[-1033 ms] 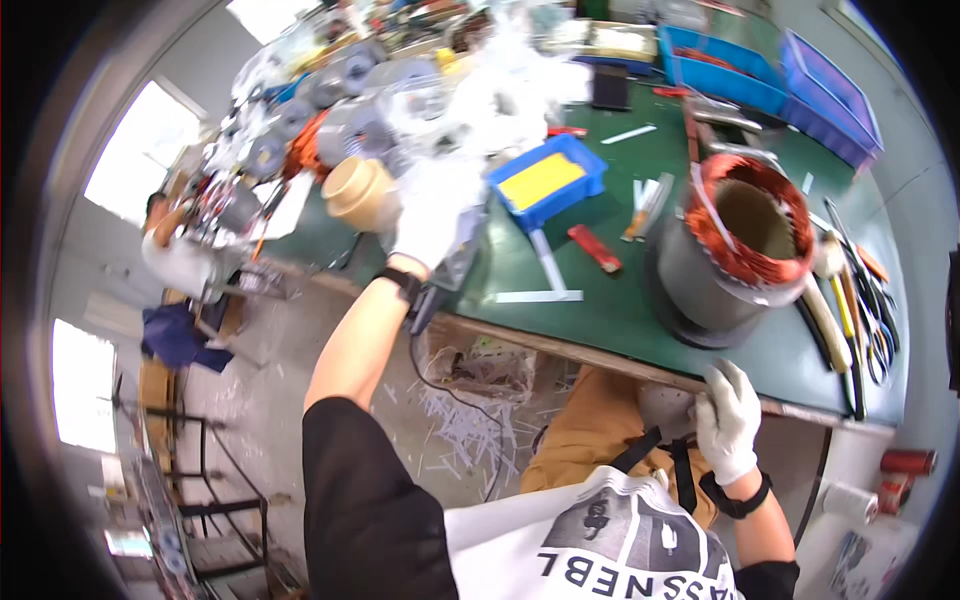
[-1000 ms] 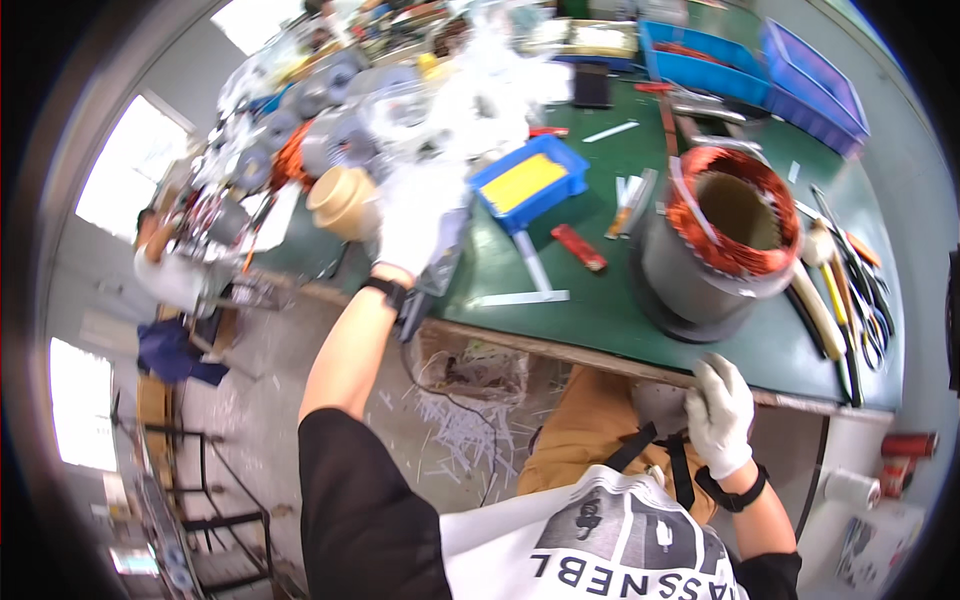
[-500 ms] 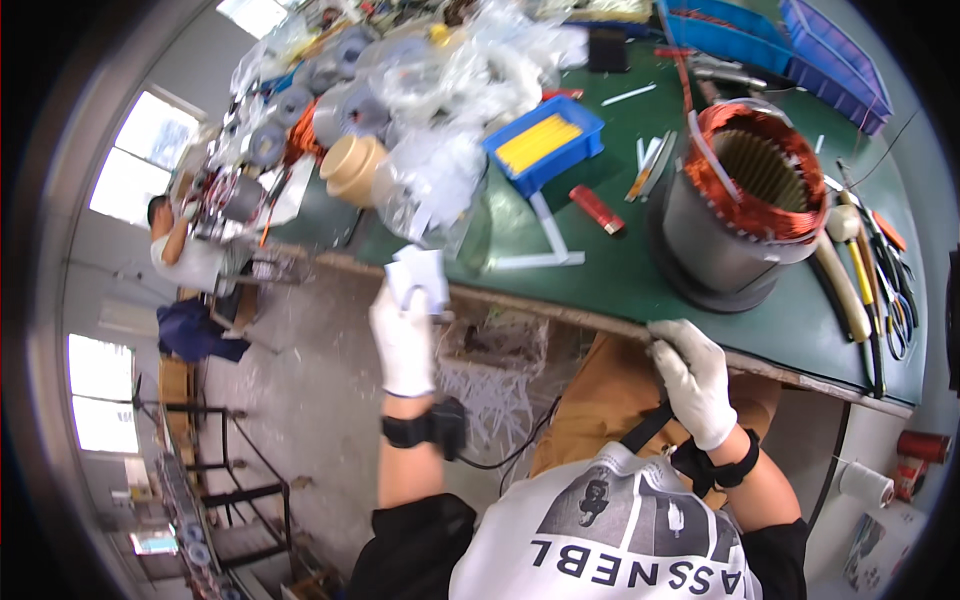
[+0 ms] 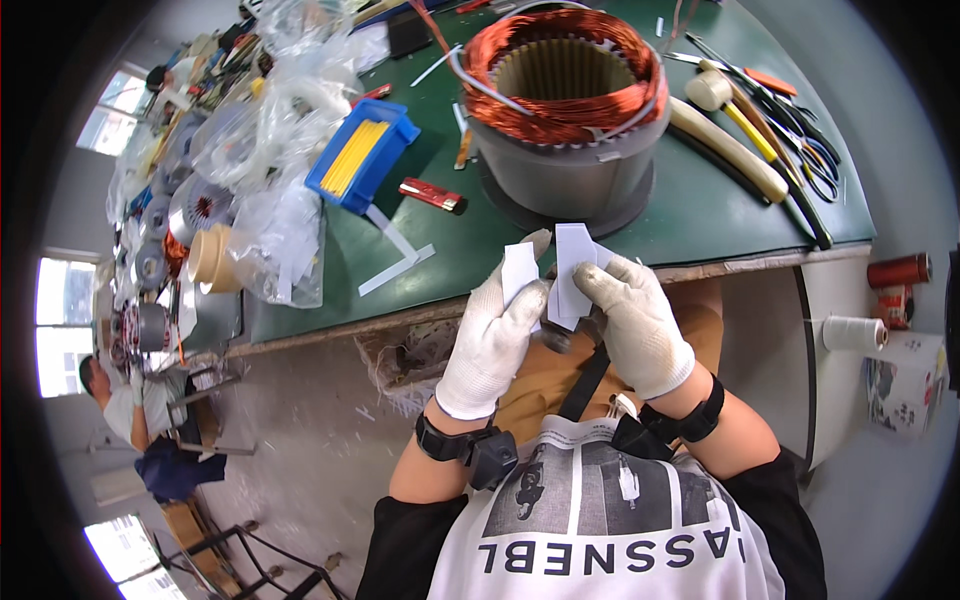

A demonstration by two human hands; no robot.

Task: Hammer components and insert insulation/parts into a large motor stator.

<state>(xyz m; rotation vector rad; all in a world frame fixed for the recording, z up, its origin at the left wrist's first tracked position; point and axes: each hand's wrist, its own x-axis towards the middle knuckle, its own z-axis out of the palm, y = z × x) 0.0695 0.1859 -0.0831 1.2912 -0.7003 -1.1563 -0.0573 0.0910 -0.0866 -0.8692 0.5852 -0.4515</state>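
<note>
Both my hands wear white knit gloves and meet just off the table's front edge. My left hand (image 4: 497, 337) pinches a small stack of white paper slips (image 4: 519, 270) between thumb and fingers. In my right hand (image 4: 632, 322) are more white slips (image 4: 572, 270), held under the thumb and standing upright. The two bundles are side by side with a narrow gap between them. Straight beyond my hands stands a grey motor stator (image 4: 565, 170) with orange-red copper windings (image 4: 500, 60) round its top and a slotted bore.
On the green table (image 4: 440, 230) lie a red lighter (image 4: 432, 194), white strips (image 4: 398, 270), and a blue bin (image 4: 362, 150) of yellow sticks. At right are a mallet (image 4: 712, 92), scissors (image 4: 820, 170) and other hand tools. Plastic bags (image 4: 275, 150) crowd the left. A person (image 4: 125, 408) sits far left.
My left hand has come right with the slips, beside my right hand. The right hand has left the table edge and now grips slips too. The view has swung right.
</note>
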